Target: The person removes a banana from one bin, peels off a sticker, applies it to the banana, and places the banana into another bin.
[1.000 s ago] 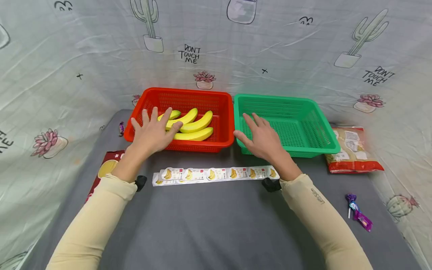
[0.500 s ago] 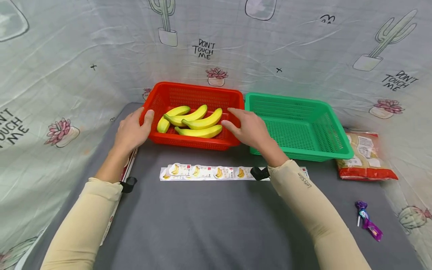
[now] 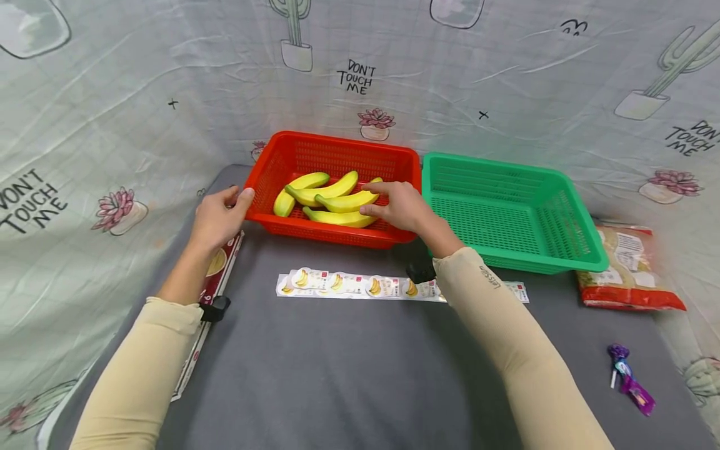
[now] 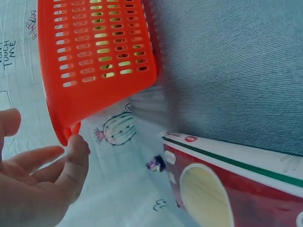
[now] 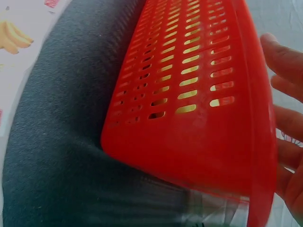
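Right hand (image 3: 402,205) is shifted farther over the bananas (image 3: 345,204), fingers loose; the red basket (image 3: 332,236) is touched by the unclenched left hand (image 3: 218,220).

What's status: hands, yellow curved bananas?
Left hand at corner of red rectangular plastic basket. Right hand over bananas, contact unclear. Four bananas inside. Nothing visibly blocking.

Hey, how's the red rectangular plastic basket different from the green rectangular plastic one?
The red rectangular plastic basket stands on the left; the green rectangular plastic basket stands on the right. Four yellow curved bananas lie in the red basket, while none show in the green basket.
Both have open tops and perforated walls, and both rest on the gray surface.
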A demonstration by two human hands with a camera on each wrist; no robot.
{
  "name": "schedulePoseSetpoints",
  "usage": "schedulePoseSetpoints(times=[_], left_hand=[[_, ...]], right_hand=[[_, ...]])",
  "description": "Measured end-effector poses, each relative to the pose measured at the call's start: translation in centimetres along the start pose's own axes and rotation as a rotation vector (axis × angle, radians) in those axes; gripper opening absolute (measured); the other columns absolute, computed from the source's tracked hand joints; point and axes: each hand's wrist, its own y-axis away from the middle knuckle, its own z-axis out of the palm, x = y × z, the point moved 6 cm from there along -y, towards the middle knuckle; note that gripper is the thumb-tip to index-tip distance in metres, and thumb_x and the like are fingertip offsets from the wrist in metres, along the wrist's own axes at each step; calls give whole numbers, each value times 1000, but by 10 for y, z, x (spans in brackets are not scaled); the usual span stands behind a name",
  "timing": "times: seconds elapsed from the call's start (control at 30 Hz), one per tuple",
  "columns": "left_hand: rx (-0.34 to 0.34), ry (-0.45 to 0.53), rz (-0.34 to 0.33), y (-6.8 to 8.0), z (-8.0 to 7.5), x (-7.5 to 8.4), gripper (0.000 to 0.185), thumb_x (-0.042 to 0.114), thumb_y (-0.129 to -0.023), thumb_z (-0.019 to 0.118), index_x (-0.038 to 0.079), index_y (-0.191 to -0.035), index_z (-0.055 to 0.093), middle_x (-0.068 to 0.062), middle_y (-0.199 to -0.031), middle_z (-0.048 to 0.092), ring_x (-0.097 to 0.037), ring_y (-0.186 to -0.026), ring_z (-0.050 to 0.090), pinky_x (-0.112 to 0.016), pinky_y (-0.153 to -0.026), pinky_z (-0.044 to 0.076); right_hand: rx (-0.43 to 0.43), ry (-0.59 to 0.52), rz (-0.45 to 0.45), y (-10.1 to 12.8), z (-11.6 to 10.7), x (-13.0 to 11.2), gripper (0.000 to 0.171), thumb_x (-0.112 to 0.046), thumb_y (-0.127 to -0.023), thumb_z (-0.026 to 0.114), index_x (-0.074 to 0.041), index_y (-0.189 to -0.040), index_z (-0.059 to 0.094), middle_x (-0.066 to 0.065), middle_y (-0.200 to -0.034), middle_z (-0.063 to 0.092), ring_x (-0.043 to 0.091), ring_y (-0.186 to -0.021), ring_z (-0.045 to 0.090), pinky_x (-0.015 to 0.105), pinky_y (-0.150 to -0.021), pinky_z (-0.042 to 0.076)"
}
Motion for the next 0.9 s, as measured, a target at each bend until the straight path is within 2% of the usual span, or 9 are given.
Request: schedulePoseSetpoints(times=[0.13,0.2,0.3,0.37,0.43,0.57,0.67,0.9], left_hand=[[-8,53,-46,1,3,-3,71,54,-105,44,4,-156,39,-26,-147,54,-41,-130,56,-54,-112,44],[-8,83,-59,1,4,-2,67,50,-106,45,4,-154,42,-26,-144,57,-39,-122,60,-46,-104,52],[4,156,-60,-1,5,-4,59,40,-106,49,2,-151,47,-26,-138,61,-17,-91,70,-23,-83,55],[15,219,-66,-2,4,-6,53,33,-107,50,1,-150,49,-26,-135,62,-3,-72,66,-12,-70,51],[25,288,-81,-2,4,-11,49,26,-107,49,0,-149,49,-26,-136,61,7,-61,58,-8,-65,49],[42,405,-148,-3,6,-19,45,18,-107,50,2,-149,50,-23,-139,58,5,-64,60,-9,-67,53],[67,482,-194,-4,8,-22,43,16,-106,53,5,-147,53,-18,-134,59,1,-66,61,-11,-67,54],[80,617,-219,-6,12,-26,43,14,-103,59,3,-145,56,-5,-115,63,-1,-64,60,-13,-65,55]], right_hand=[[-58,-42,0,-11,6,0,58,-41,-93,74,-23,-146,58,11,-141,64,29,-130,57,45,-105,50],[-75,-66,1,-16,10,0,56,-39,-93,74,-21,-144,60,10,-140,64,29,-131,56,44,-107,50],[-90,-119,3,-20,15,0,52,-35,-93,74,-18,-141,63,9,-140,65,29,-131,55,44,-108,49],[-101,-155,11,-23,19,1,50,-34,-93,75,-17,-139,64,7,-140,65,29,-132,55,44,-109,48],[-111,-177,16,-26,23,2,48,-33,-93,75,-17,-137,66,6,-140,65,28,-131,55,43,-110,48],[-154,-187,28,-34,31,4,44,-34,-92,75,-18,-133,68,5,-138,65,25,-130,54,42,-111,47],[-190,-194,38,-40,36,8,43,-33,-92,76,-18,-132,69,4,-137,66,24,-129,53,42,-112,45],[-237,-266,93,-50,43,16,47,-30,-91,77,-18,-135,67,5,-138,66,22,-124,55,40,-110,48]])
